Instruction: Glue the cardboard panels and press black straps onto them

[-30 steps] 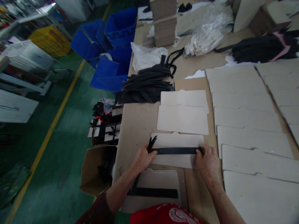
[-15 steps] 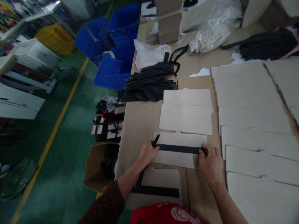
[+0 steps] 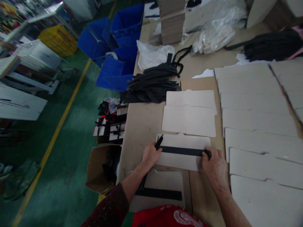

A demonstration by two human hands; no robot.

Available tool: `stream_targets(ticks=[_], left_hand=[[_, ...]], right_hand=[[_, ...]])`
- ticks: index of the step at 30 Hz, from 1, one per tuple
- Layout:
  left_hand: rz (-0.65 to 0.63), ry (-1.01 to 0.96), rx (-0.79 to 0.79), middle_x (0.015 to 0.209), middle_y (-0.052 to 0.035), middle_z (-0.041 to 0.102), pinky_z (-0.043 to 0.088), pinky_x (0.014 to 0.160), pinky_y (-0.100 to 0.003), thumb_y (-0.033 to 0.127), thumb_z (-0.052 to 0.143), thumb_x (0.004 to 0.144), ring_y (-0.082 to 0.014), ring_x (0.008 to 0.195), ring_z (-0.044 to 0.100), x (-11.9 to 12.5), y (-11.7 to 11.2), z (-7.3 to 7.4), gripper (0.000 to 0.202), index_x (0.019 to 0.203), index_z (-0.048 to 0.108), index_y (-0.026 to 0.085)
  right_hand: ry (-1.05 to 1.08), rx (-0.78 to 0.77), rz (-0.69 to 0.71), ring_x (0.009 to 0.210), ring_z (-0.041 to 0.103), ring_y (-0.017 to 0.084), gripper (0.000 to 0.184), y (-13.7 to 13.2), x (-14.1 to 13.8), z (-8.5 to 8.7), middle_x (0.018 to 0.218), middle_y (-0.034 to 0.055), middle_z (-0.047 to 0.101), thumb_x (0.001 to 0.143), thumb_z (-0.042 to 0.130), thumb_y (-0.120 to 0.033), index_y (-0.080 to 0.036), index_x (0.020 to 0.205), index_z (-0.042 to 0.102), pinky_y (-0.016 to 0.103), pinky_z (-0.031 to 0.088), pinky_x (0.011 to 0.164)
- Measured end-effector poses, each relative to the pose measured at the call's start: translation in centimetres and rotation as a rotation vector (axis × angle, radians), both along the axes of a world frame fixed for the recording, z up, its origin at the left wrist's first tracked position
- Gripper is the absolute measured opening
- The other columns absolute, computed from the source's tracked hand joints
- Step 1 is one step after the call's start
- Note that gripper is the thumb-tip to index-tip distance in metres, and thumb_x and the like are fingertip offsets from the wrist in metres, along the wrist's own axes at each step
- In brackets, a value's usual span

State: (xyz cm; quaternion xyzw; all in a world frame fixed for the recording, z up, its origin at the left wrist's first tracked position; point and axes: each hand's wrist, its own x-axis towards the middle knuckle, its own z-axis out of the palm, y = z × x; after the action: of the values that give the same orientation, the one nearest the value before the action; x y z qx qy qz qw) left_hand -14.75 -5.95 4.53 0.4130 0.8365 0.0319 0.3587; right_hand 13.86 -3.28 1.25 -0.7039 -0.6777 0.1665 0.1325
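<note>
A black strap (image 3: 182,151) lies stretched flat across a pale cardboard panel (image 3: 189,141). At its left end my left hand (image 3: 151,155) is closed on it, with more black straps (image 3: 159,142) sticking up out of the fist and trailing down below the wrist. My right hand (image 3: 213,162) pinches the strap's right end at the panel's right edge. Nearer to me, another panel (image 3: 163,179) bears a black strap (image 3: 162,193) laid across it. Beyond my hands, two overlapping bare panels (image 3: 188,119) rest on the brown board.
Overlapping rows of panels (image 3: 262,164) cover the table's right side. A heap of black straps (image 3: 153,82) and a white plastic bag (image 3: 155,55) lie at the back left. Blue bins (image 3: 115,71) and an open carton (image 3: 94,173) stand left of the table edge.
Both hands keep their hold on the strap in almost the same place. The whole view has shifted very slightly to the right.
</note>
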Motion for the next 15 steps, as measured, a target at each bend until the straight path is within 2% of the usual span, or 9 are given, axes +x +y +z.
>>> stream_targets(ticks=[5,11,15], left_hand=[[0.004,0.04,0.011,0.102,-0.0127,0.074,0.05,0.084,-0.031,0.029,0.067,0.083,-0.0281,0.1,0.069,0.2,-0.3,-0.1,0.031,0.111,0.069,0.016],[0.029,0.181,0.087,0.127,-0.0169,0.059,0.045,0.099,-0.033,0.031,0.072,0.081,-0.0282,0.118,0.059,0.7,-0.4,0.5,0.049,0.124,0.057,0.012],[-0.026,0.133,0.05,0.105,-0.0105,0.07,0.048,0.088,-0.031,0.022,0.067,0.084,-0.0259,0.101,0.067,1.1,-0.2,0.1,0.025,0.108,0.066,0.017]], right_hand=[[-0.008,-0.018,-0.007,0.077,0.057,0.024,0.025,0.1,-0.3,0.4,0.102,0.0118,0.062,0.089,0.054,-0.032,-0.018,0.106,0.065,0.034,0.043,0.067],[0.024,-0.06,-0.016,0.073,0.057,0.02,0.019,0.1,-1.5,2.0,0.099,0.0103,0.062,0.09,0.052,-0.021,-0.016,0.1,0.066,0.03,0.042,0.067],[0.077,-0.105,0.005,0.076,0.059,0.019,0.022,0.2,-1.7,1.6,0.1,0.009,0.065,0.09,0.047,-0.017,-0.016,0.099,0.066,0.03,0.041,0.069]])
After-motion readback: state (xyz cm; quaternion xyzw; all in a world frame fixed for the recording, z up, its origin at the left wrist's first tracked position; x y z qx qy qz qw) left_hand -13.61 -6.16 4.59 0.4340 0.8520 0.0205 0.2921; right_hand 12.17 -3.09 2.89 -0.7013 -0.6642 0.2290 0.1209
